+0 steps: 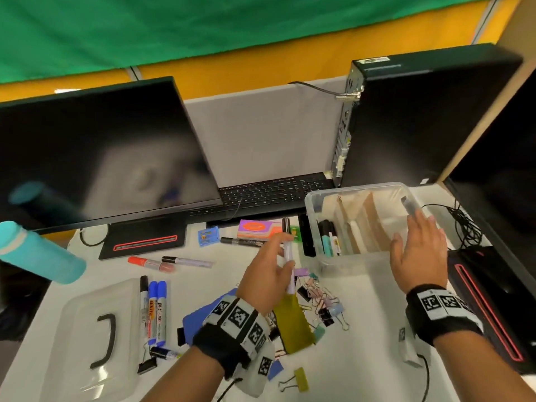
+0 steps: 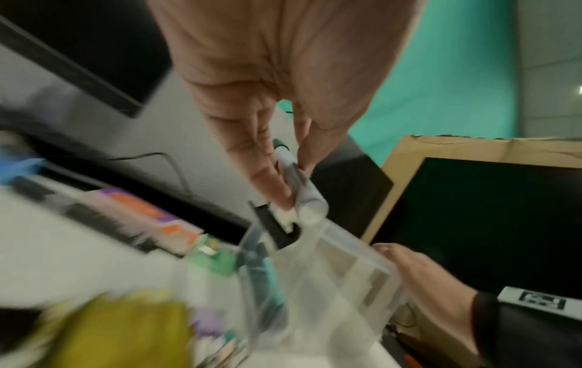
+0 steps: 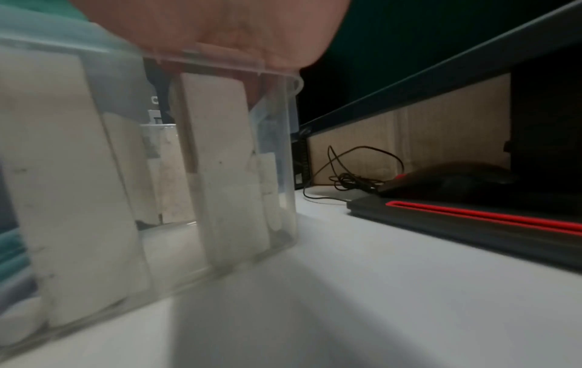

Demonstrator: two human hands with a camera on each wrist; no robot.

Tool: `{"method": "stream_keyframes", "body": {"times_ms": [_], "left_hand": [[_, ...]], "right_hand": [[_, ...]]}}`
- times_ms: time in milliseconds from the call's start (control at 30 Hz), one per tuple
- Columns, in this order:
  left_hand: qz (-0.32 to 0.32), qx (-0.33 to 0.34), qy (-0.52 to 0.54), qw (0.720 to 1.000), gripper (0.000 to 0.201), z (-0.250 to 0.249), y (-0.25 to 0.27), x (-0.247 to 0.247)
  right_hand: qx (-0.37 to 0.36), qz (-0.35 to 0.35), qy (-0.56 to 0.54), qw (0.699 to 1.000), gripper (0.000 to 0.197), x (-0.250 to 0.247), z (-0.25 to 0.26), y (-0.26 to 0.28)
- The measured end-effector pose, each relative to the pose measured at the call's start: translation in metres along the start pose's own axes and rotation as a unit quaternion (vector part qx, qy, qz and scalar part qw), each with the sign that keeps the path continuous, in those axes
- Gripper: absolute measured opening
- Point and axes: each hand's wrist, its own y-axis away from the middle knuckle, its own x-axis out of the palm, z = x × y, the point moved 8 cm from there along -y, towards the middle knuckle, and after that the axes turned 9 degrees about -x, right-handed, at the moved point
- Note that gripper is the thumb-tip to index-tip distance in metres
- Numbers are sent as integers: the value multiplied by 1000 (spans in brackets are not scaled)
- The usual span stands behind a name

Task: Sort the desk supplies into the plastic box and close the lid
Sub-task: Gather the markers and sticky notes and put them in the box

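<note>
Carrying a white marker (image 1: 289, 256) toward the plastic box (image 1: 362, 258)
Left hand (image 1: 268, 278) pinches it just beside the box's marker compartment; right hand (image 1: 417, 250), fingers apart, steadies the rim (lid (image 1: 95, 338) lies well apart on the worktop (image 1: 362, 358)); next, lower it in

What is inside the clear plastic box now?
In the plastic box, cardboard dividers and several markers in the left compartment. The right hand covers its right end.

Two bare forearms, no sleeves. Black wrist band (image 1: 229, 340) on the left hand (image 1: 268, 278), with white tags of black square codes. Same black band (image 1: 442, 313) with code tags on the right hand (image 1: 419, 252). Thin black cable (image 1: 426, 375) trailing from each band.
</note>
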Motion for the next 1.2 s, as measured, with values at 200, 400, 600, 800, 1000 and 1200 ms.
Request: {"method": "stream_keyframes", "body": {"times_ms": [200,400,600,800,1000,1200], "left_hand": [[28,45,-138,989,23,-87,-62,42],[66,4,-412,909,27,-84,-111,88],[82,10,-470,879,25,-89,-103,97],[29,127,-281,951,48,-70,-47,52],[0,-8,-227,974,48,59,-6,-12],[-36,-217,-242,945,45,186,20,-72]], "right_hand": [[18,10,19,1000,69,7,-3,0],[19,17,37,999,69,9,-3,0],[13,23,38,999,69,12,-5,0],[-2,18,38,999,69,9,-7,1],[-31,-10,-52,998,54,-12,46,-2],[-253,36,-166,952,35,1,199,18]]}}
